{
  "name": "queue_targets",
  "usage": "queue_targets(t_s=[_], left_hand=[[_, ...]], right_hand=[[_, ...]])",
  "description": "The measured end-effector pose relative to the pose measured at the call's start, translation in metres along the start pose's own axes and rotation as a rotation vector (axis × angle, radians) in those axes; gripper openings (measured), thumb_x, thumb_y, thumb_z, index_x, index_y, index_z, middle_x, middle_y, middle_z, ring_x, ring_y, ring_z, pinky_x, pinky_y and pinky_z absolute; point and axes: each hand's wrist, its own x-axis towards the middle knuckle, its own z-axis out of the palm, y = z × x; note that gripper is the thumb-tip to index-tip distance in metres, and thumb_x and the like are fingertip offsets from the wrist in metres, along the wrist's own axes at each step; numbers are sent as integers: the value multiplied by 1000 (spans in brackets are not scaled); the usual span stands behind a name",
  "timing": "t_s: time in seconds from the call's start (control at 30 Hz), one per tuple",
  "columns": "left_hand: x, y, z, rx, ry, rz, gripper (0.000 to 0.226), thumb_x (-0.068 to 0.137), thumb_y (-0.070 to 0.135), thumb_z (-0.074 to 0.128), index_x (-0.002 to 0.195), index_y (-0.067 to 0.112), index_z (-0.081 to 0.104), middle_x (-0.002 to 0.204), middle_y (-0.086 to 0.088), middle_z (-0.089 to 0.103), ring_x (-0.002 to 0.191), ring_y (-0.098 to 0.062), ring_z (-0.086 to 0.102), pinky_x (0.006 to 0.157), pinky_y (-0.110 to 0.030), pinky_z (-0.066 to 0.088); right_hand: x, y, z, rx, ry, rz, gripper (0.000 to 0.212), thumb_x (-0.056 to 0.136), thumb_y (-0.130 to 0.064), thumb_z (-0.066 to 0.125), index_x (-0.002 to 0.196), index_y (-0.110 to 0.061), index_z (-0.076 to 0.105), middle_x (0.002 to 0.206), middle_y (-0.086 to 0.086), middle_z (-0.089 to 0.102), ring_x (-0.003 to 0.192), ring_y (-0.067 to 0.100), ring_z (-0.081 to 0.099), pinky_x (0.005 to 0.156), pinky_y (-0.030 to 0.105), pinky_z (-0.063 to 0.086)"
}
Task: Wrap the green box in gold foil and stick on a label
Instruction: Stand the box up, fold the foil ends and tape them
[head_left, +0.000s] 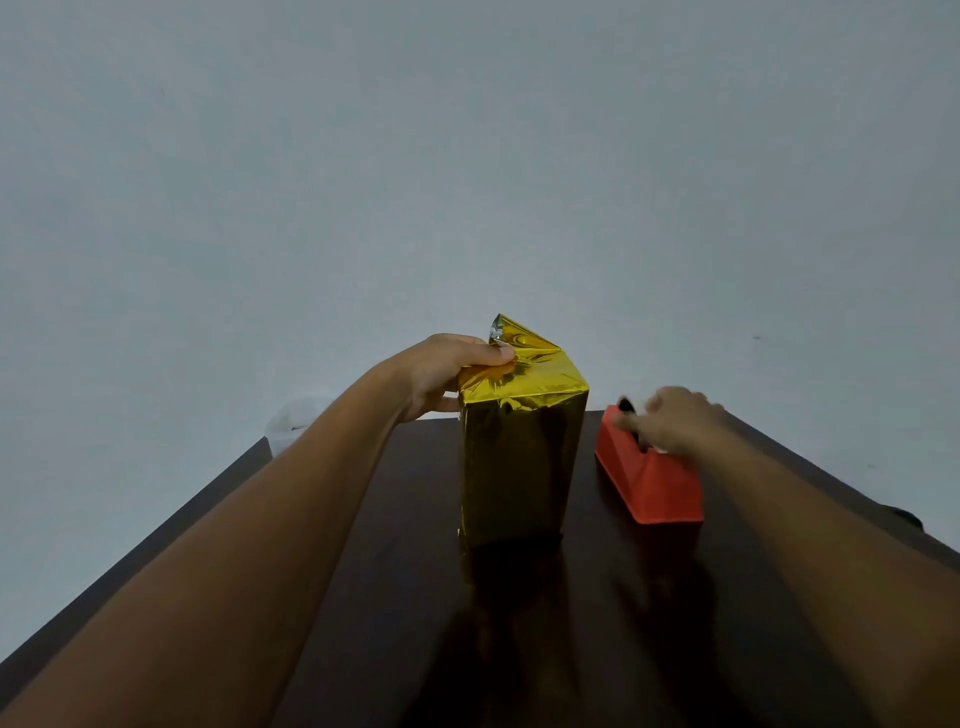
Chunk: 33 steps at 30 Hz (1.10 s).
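The green box is wholly covered by the gold foil (522, 457), so none of its surface can be seen. The right hand (675, 418) is blurred over the red tape dispenser (649, 480); its fingers cannot be made out. A pale container (291, 423) past the table's (363, 597) left edge is indistinct.

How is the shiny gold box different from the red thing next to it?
The tall gold foil-wrapped box stands upright; the low red plastic tape dispenser lies long and wedge-shaped. The box is shiny and crinkled, the dispenser matt and smooth. The left hand holds the box's top; the blurred right hand reaches the dispenser. Both sit on the dark wooden table.
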Motion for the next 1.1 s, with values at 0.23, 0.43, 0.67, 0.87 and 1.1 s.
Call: queue_targets(t_s=[0.23,0.43,0.67,0.87,1.1], left_hand=[[5,-5,0,-37,-14,-8,86,56,52,88,126,7,67,124,-14,71,121,-35,64,112,-53,42],[5,-8,1,-75,10,-25,83,53,51,90,121,9,70,121,-15,72,107,-30,67,109,-51,45],[5,-7,3,-76,67,-36,64,70,44,82,121,8,70,108,-12,74,96,-26,66,83,-38,51],[8,-9,1,-67,95,-43,48,78,42,80,114,11,73,108,-13,74,96,-25,67,84,-38,52],[9,-10,0,-70,87,-39,53,76,42,82,116,10,72,110,-15,74,98,-27,67,91,-43,53]], right_hand=[[-6,19,18,377,-86,213,82,78,-58,77,133,0,57,131,16,62,115,36,62,97,45,52],[-22,1,-5,544,-155,348,27,97,-24,63,113,-3,63,135,16,56,109,38,54,89,54,46],[-26,1,0,890,-62,399,45,97,-24,58,139,-10,53,147,18,46,131,46,44,99,70,37],[-39,21,35,976,112,378,44,85,-35,65,120,-7,66,113,11,68,100,30,63,87,40,52],[-41,36,70,795,326,303,33,100,-36,57,113,-9,69,124,8,56,109,24,55,89,40,47]])
